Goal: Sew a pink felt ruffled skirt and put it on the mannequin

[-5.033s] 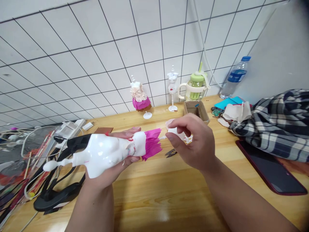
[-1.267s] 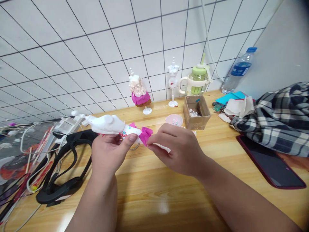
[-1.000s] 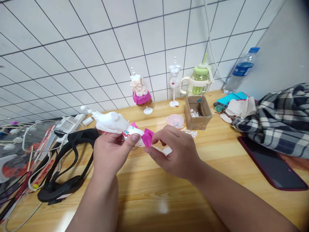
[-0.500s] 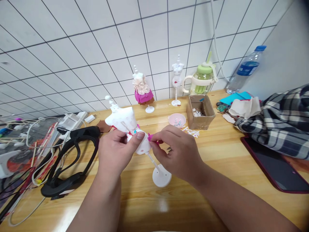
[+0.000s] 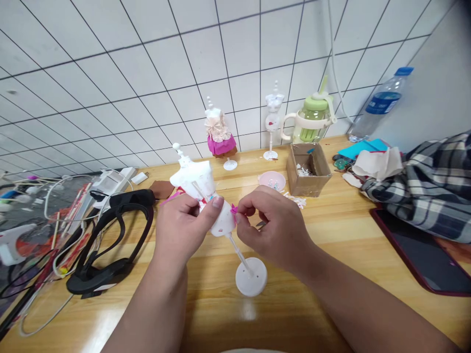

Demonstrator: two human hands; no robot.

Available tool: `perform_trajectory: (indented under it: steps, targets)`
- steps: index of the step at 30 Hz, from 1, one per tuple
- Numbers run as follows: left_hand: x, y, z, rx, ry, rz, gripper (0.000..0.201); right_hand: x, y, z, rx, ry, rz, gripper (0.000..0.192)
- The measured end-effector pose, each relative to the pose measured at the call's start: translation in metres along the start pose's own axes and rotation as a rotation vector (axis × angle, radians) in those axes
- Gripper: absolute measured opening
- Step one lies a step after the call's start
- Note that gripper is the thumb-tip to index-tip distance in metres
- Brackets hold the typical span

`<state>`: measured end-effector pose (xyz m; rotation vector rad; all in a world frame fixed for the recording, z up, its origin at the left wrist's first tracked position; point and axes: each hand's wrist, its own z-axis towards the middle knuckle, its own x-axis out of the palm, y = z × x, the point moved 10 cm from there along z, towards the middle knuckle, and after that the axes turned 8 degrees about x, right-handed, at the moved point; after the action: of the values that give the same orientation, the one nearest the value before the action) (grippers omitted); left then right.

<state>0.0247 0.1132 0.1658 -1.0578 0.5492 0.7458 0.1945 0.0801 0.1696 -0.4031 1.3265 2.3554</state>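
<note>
A small white dress form (image 5: 195, 175) leans to the left, its round base (image 5: 251, 277) tilted towards me. My left hand (image 5: 176, 228) is closed around its waist, thumb across the front. At the form's right hip, the thumb and forefinger of my right hand (image 5: 281, 230) pinch a magenta piece of thin material (image 5: 234, 210). Below those fingers a small pointed metal tip (image 5: 260, 224) shows; the rest of that tool is hidden by my hand. More magenta material pokes out at the form's left, behind my left hand.
Behind stand a dressed form (image 5: 221, 132), a bare form (image 5: 273, 120), a green-lidded cup (image 5: 312, 117) and a water bottle (image 5: 380, 105). A cardboard box (image 5: 309, 184) and pink dish (image 5: 264, 180) hold small bits. Left lies a black headset strap (image 5: 147, 225); right, a phone (image 5: 419, 252) and plaid cloth (image 5: 437, 186).
The dress form has shifted slightly right, and its base now sits lower and nearer me. More magenta material shows at its left side. My right hand still pinches the magenta piece.
</note>
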Motion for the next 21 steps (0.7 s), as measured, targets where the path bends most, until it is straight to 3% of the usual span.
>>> perform_trajectory:
  steps: [8,15,21]
  targets:
    - [0.000,0.005,0.000,-0.006,0.010,-0.047,0.051,-0.001,0.018,-0.009,-0.201,-0.046,-0.132,0.009]
    - [0.001,0.003,0.001,-0.006,0.031,-0.167,0.052,-0.007,0.016,-0.006,-0.152,-0.053,0.017,0.006]
    - [-0.003,0.002,-0.002,-0.053,-0.035,-0.152,0.049,-0.001,0.030,-0.018,-0.311,-0.113,-0.237,0.007]
